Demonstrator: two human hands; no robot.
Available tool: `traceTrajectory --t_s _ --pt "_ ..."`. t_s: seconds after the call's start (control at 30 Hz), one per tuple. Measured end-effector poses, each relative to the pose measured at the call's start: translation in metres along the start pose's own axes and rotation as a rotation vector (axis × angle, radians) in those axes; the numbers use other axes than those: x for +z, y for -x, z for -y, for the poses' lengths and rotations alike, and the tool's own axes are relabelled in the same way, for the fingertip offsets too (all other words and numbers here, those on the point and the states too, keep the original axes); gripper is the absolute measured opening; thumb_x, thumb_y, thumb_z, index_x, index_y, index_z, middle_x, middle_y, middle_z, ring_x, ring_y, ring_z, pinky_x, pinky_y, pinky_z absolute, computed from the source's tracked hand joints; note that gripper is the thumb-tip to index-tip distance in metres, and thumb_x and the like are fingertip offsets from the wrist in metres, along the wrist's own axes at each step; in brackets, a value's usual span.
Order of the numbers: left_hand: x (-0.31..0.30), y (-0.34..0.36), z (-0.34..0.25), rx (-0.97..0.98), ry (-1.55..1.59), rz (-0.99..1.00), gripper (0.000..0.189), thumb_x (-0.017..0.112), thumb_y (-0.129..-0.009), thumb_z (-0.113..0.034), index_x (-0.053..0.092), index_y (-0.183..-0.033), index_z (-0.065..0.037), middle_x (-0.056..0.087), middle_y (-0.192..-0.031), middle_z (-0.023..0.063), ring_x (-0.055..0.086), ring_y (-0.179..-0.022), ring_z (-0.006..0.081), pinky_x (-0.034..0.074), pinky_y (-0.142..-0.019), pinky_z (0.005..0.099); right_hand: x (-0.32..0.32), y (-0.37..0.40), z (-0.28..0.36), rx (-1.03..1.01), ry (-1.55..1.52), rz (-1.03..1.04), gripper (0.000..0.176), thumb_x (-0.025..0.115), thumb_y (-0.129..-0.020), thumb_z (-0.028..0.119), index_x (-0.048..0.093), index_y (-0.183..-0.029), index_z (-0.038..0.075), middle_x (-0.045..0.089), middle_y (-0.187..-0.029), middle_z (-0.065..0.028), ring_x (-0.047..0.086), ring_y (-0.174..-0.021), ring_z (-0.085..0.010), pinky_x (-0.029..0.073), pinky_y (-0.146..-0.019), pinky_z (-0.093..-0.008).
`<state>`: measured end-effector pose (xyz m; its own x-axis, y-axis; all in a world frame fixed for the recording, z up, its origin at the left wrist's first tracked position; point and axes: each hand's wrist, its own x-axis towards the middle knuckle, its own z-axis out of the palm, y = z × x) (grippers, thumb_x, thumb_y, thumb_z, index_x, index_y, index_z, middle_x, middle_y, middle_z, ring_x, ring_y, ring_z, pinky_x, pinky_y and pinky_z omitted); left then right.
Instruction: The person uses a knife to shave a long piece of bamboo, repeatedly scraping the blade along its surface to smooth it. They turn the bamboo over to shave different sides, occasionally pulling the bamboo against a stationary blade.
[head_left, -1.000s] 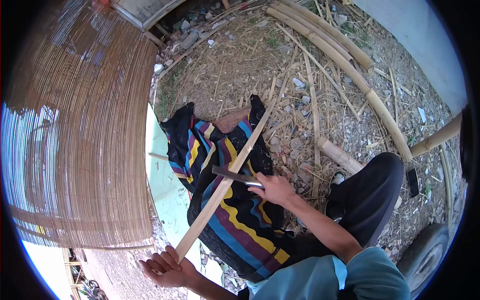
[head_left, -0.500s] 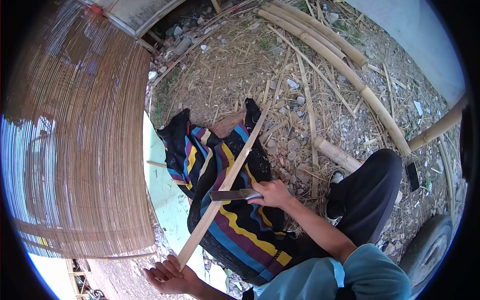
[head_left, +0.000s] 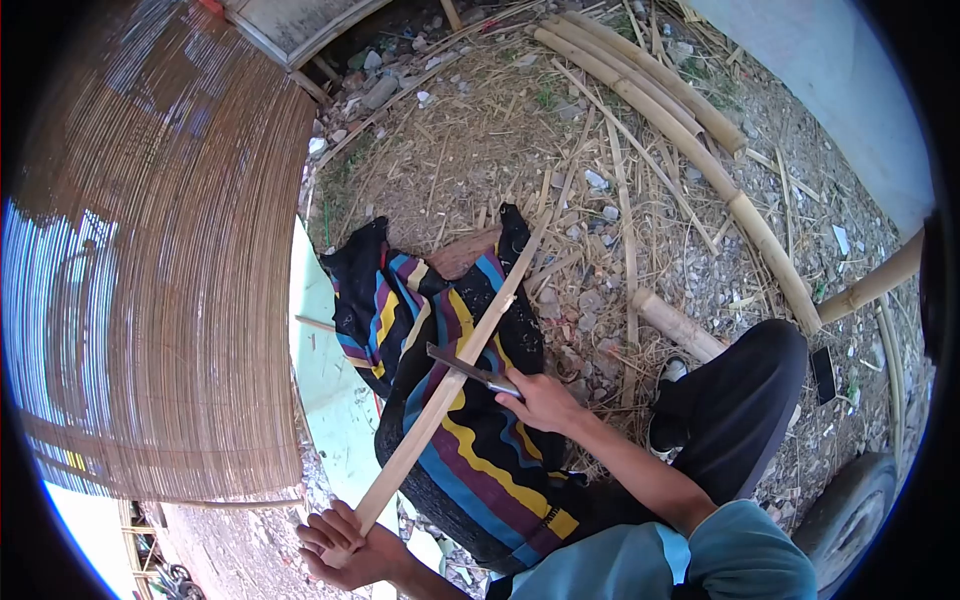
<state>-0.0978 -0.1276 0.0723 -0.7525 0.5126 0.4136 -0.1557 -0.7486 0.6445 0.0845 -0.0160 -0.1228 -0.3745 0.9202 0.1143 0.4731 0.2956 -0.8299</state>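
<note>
My right hand [head_left: 543, 402] is closed around the handle of a knife [head_left: 462, 368]. The broad dark blade lies across a pale bamboo strip [head_left: 425, 425], touching it near its middle. At the strip's near end, my left hand [head_left: 340, 545] grips it with curled fingers. The strip slants up and away over a striped cloth [head_left: 480, 470] in black, yellow, blue and purple, spread over my lap and the ground in front. A reddish-brown block [head_left: 463, 252] shows partly beneath the far end of the cloth.
A slatted bamboo blind [head_left: 170, 300] hangs on the left beside a pale green board [head_left: 345, 440]. Bamboo poles [head_left: 690, 130] and thin strips lie on rubble and straw. A phone [head_left: 823, 376] and a tyre [head_left: 850, 510] are at the right, near my bent knee.
The knife has moved farther up the strip, away from my left hand, and its blade is angled differently. My left hand keeps its hold. The view has shifted slightly.
</note>
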Motion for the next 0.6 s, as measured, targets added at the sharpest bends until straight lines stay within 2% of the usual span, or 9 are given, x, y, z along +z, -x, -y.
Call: traceTrajectory --t_s 0.07,0.2,0.27,0.37,0.43,0.47,0.53,0.57,0.6 --pt "-0.003 0.003 0.02 0.005 -0.027 0.047 0.035 0.052 -0.085 -0.036 0.031 -0.075 -0.009 0.03 -0.067 0.003 0.034 -0.057 0.0113 0.03 -0.06 0.0274 0.007 -0.001 -0.001 0.032 -0.209 -0.027 0.038 0.05 -0.09 0.038 0.048 -0.1 0.001 0.06 -0.067 -0.0211 0.06 -0.065 -0.0403 0.047 -0.057 -0.0478" --pt "0.01 0.02 0.083 0.016 -0.162 0.257 0.039 0.061 -0.079 -0.035 0.036 -0.082 -0.006 0.044 -0.078 0.0111 0.048 -0.076 0.0232 0.039 -0.075 0.0348 -0.011 -0.002 0.004 0.064 -0.257 0.005 0.037 0.047 -0.092 0.037 0.048 -0.101 0.001 0.058 -0.065 -0.0217 0.06 -0.063 -0.0402 0.046 -0.057 -0.0461" --pt "0.041 0.019 0.132 0.072 -0.373 0.37 0.029 0.054 -0.085 -0.03 0.04 -0.084 -0.005 0.048 -0.091 0.014 0.05 -0.088 0.0233 0.039 -0.075 0.0369 -0.021 -0.005 0.001 0.139 -0.395 0.046 0.038 0.043 -0.094 0.038 0.048 -0.101 0.001 0.057 -0.064 -0.0211 0.059 -0.063 -0.0383 0.045 -0.057 -0.0426" --pt "0.038 0.014 0.155 -0.006 -0.316 0.523 0.028 0.05 -0.089 -0.027 0.043 -0.074 -0.004 0.055 -0.082 0.0159 0.056 -0.079 0.0252 0.041 -0.073 0.0386 -0.023 -0.004 -0.009 0.213 -0.468 0.03 0.042 0.04 -0.095 0.041 0.045 -0.106 0.002 0.058 -0.066 -0.0159 0.059 -0.061 -0.0324 0.046 -0.058 -0.0386" --pt "0.044 0.009 0.152 -0.104 -0.155 0.645 0.037 0.048 -0.091 -0.019 0.039 -0.058 -0.005 0.048 -0.053 0.0081 0.048 -0.047 0.0176 0.042 -0.057 0.0333 -0.018 0.0 -0.016 0.291 -0.549 0.008 0.042 0.041 -0.095 0.04 0.042 -0.114 0.002 0.058 -0.067 -0.0103 0.06 -0.058 -0.0254 0.047 -0.059 -0.037" --pt "0.051 0.005 0.15 -0.099 -0.154 0.647 0.037 0.048 -0.091 -0.019 0.039 -0.058 -0.005 0.048 -0.053 0.0081 0.048 -0.047 0.0176 0.042 -0.057 0.0333 -0.019 0.002 -0.016 0.286 -0.549 0.006 0.042 0.041 -0.095 0.04 0.042 -0.114 0.002 0.058 -0.067 -0.0103 0.06 -0.058 -0.0254 0.047 -0.059 -0.037" --pt "0.073 -0.003 0.138 -0.135 -0.072 0.401 0.046 0.042 -0.096 -0.02 0.031 -0.052 -0.01 0.031 -0.039 0.0014 0.031 -0.033 0.0121 0.033 -0.044 0.0273 -0.031 0.008 -0.003 0.364 -0.639 -0.011 0.043 0.045 -0.095 0.036 0.041 -0.122 0.003 0.057 -0.067 -0.0093 0.06 -0.058 -0.0223 0.048 -0.06 -0.0369" --pt "0.088 -0.005 0.128 -0.099 -0.129 0.368 0.05 0.034 -0.098 -0.034 0.025 -0.053 -0.015 0.025 -0.04 -0.0006 0.021 -0.032 0.009 0.023 -0.039 0.0242 -0.039 0.012 0.005 0.361 -0.64 -0.016 0.043 0.045 -0.095 0.036 0.041 -0.122 0.003 0.057 -0.067 -0.0093 0.06 -0.058 -0.0223 0.048 -0.06 -0.0369" --pt "0.092 -0.01 0.115 -0.131 -0.169 0.343 0.054 0.031 -0.099 -0.04 0.025 -0.051 -0.016 0.023 -0.04 -0.0011 0.02 -0.032 0.0085 0.023 -0.039 0.0232 -0.05 0.015 0.018 0.296 -0.654 0.018 0.043 0.046 -0.094 0.034 0.04 -0.125 0.004 0.058 -0.069 -0.0112 0.061 -0.059 -0.0252 0.049 -0.06 -0.0382"
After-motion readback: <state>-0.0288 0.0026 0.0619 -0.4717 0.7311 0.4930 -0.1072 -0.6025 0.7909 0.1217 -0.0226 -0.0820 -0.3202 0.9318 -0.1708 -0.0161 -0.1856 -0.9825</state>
